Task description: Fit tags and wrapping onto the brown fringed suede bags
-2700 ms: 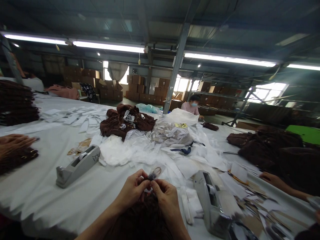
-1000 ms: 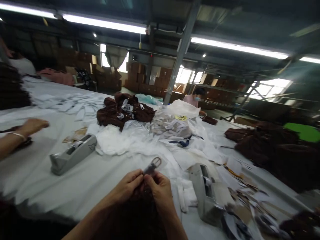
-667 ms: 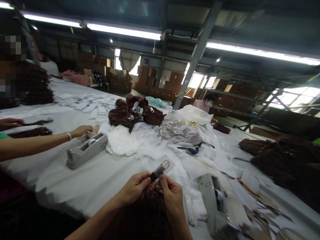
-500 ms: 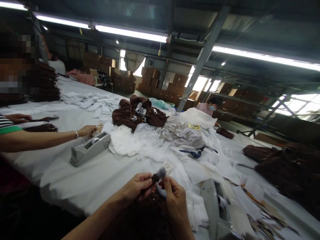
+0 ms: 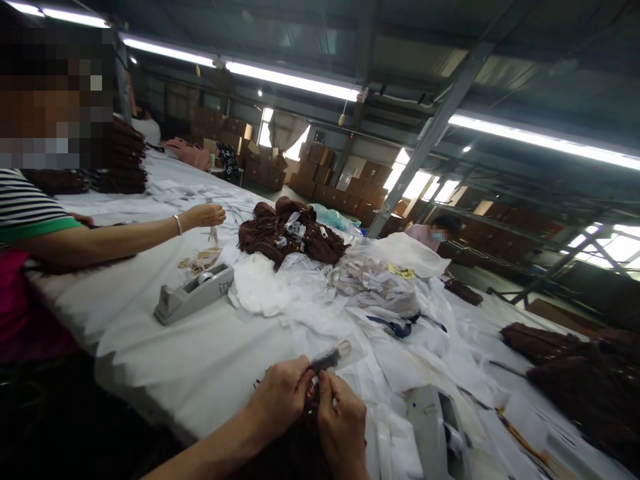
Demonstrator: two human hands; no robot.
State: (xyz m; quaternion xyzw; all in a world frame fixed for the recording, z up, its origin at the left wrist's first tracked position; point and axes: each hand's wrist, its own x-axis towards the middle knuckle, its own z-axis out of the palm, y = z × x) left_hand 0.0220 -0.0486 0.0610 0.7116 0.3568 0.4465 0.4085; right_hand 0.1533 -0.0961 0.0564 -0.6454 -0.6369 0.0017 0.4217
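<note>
Close to my body, my left hand (image 5: 283,390) is closed on a dark strap (image 5: 325,360) whose end sticks out toward the table. A clear plastic wrapper (image 5: 350,355) covers that end. My right hand (image 5: 343,413) pinches at the strap's lower part, with thumb and finger against the left fingertips. Exactly what lies between the right fingers is hidden. Below both hands is a dark brown article (image 5: 305,433) with small shiny metal parts, mostly in shadow. A grey tape dispenser (image 5: 435,427) stands to the right of my right hand.
Another tape dispenser (image 5: 195,293) stands at left, near a co-worker's hand (image 5: 203,217) holding something small. Brown fringed articles (image 5: 290,233) are heaped mid-table beside a bag of pale pieces (image 5: 375,277). Dark-handled scissors (image 5: 400,328) lie in front. More brown articles (image 5: 590,380) lie right.
My hands have drawn closer together, and the left has turned over the strap. The co-worker's hand has lifted from beside the left dispenser. The whole view has shifted slightly.
</note>
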